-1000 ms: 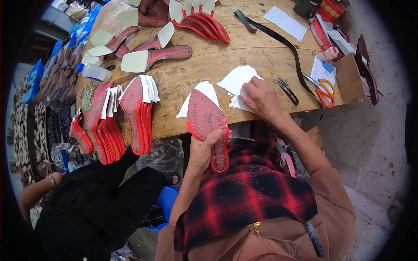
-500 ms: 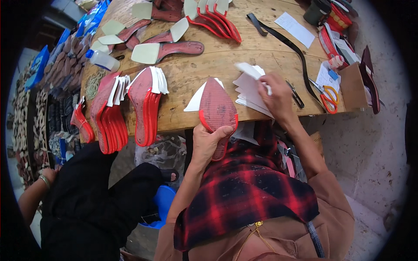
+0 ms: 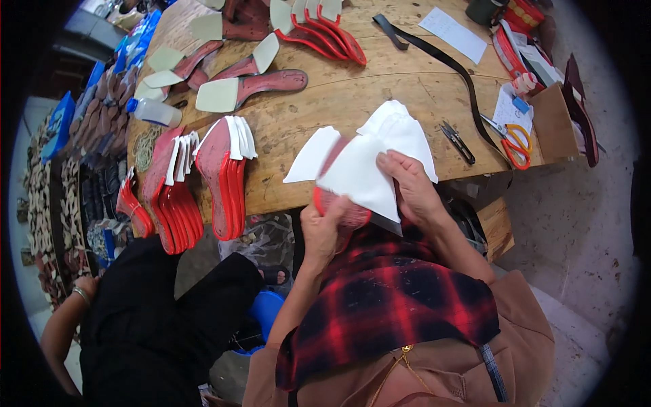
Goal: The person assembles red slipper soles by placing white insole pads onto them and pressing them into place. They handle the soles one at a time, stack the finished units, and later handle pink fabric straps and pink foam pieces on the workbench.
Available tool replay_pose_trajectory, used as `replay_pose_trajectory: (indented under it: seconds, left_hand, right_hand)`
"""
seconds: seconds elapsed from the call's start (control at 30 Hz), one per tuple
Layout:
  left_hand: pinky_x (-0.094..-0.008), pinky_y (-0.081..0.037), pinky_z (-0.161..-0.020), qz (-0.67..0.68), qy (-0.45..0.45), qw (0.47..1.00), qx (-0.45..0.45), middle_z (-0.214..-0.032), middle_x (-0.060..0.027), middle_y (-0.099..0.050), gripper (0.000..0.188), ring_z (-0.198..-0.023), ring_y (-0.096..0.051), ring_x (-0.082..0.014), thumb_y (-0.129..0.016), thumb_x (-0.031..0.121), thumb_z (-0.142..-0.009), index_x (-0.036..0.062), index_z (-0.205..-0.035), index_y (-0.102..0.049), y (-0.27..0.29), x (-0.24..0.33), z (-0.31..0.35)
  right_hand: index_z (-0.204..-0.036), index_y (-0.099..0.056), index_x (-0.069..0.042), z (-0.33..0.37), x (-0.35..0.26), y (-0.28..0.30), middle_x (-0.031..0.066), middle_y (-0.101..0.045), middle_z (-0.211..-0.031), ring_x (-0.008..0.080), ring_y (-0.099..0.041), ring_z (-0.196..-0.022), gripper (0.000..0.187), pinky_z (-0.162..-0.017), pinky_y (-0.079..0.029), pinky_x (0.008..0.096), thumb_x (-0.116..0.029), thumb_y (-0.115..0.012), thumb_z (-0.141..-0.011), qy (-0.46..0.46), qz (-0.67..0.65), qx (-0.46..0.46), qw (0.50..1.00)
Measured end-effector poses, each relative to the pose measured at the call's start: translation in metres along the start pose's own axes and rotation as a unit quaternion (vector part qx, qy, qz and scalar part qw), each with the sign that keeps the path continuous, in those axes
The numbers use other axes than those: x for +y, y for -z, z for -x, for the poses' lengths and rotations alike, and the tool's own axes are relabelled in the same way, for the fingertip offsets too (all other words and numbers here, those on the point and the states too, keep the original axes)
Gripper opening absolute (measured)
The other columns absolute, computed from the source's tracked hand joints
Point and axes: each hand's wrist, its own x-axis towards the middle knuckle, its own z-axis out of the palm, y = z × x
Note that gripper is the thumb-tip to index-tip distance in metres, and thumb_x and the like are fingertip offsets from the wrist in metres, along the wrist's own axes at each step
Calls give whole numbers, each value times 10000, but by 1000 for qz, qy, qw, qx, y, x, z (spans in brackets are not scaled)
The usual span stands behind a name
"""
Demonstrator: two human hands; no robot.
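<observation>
My left hand (image 3: 320, 232) grips a dark red shoe insole (image 3: 349, 213) with a bright red rim, held in front of the table edge. Between the fingers and thumb of my right hand (image 3: 415, 186) is a white shaped sheet (image 3: 361, 173), which lies across the insole and hides much of its wide end. Just beyond, a stack of similar white pieces (image 3: 405, 130) rests on the table. Another white piece (image 3: 310, 157) lies to the left, partly behind the insole.
Red-rimmed insoles (image 3: 229, 183) with white pieces hang over the front edge at left. More insoles (image 3: 271, 81) lie farther back. Thread snips (image 3: 458, 144), orange-handled scissors (image 3: 517, 146) and a black strap (image 3: 447, 64) are at right. Another person's legs (image 3: 135, 319) are close at left.
My right hand has brought a white sheet from the stack left and nearer, over the insole. The insole has tilted and is now largely covered.
</observation>
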Motion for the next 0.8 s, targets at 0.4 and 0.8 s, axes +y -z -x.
replay_pose_trajectory:
  seconds: [0.4,0.8]
  left_hand:
    - [-281,-538,-775,-1,123,990,-66,-994,-96,-704,246,-832,-663,-132,-688,69,-867,-63,-1074,-665,-8,41,20]
    - [-290,-540,-802,31,97,994,-42,-1000,-100,-706,232,-863,-670,-143,-678,66,-873,-60,-1068,-670,-4,29,17]
  right_hand:
    - [-1292,-500,35,10,-31,-25,108,-616,-1225,161,-629,-1078,348,-954,-515,330,-185,-466,-1025,-100,-57,-65,991]
    - [-1198,-535,38,10,-26,-24,112,-631,-1150,164,-632,-1027,281,-923,-523,320,-172,-498,-1015,-93,-88,-61,990]
